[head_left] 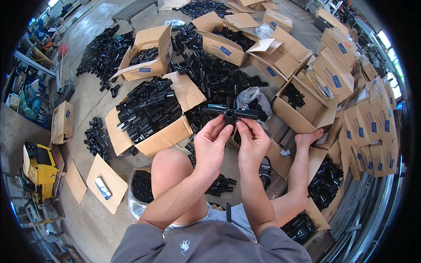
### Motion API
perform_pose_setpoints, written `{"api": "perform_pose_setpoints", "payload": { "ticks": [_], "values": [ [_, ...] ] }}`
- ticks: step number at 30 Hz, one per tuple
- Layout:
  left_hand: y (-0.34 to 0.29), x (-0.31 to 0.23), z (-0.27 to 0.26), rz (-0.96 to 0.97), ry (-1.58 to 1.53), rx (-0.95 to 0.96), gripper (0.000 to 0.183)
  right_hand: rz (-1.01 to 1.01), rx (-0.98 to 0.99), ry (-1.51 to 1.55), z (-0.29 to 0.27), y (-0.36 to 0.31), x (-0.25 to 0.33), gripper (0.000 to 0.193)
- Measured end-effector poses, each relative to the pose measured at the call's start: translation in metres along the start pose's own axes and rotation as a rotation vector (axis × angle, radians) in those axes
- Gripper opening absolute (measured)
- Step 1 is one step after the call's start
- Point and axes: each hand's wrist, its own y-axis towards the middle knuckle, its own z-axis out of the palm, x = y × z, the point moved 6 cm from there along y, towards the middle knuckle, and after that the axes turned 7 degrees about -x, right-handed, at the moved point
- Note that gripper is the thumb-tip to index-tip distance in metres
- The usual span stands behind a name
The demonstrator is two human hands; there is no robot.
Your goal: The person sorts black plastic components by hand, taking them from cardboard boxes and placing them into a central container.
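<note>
I see both forearms angle in from the near side and close together at the middle. The left hand pinches a black piece between thumb and fingers; the right hand grips its right part likewise. The piece sits crosswise between my fingertips, right of a filled cardboard box, a dark heap beyond.

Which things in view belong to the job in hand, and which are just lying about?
Likely part of the job:
black part, held between the left hand and right hand
heaped black parts beyond the hands
open carton filled with similar parts

Apparently just lying about:
yellow machine, far left
dark sandal
low bench, top
</note>
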Motion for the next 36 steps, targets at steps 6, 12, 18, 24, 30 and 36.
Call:
{"api": "perform_pose_setpoints", "payload": {
  "ticks": [6, 12, 18, 24, 30, 36],
  "values": [
    [-0.002, 0.000, 0.000, 0.051, 0.038, -0.014, 0.042, 0.005, -0.012, -0.025, 0.002, -0.003, 0.001, 0.017],
    [-0.002, 0.001, -0.001, 0.037, 0.026, -0.018, 0.042, 0.007, -0.022, 0.049, 0.009, -0.009, -0.006, 0.016],
    [0.000, 0.006, -0.001, 0.048, 0.001, -0.022, 0.042, -0.037, -0.068, -0.076, 0.004, -0.016, -0.015, 0.019],
    [-0.003, 0.001, 0.001, 0.068, 0.063, -0.040, 0.044, 0.059, -0.125, 0.045, 0.004, -0.016, -0.020, 0.020],
    [-0.003, 0.003, 0.001, 0.052, 0.032, -0.035, 0.044, 0.200, -0.194, 0.298, 0.001, -0.014, -0.025, 0.020],
    [-0.003, 0.003, 0.001, 0.062, 0.039, -0.025, 0.043, 0.158, -0.184, 0.238, -0.003, -0.019, -0.018, 0.019]
  ]
}}
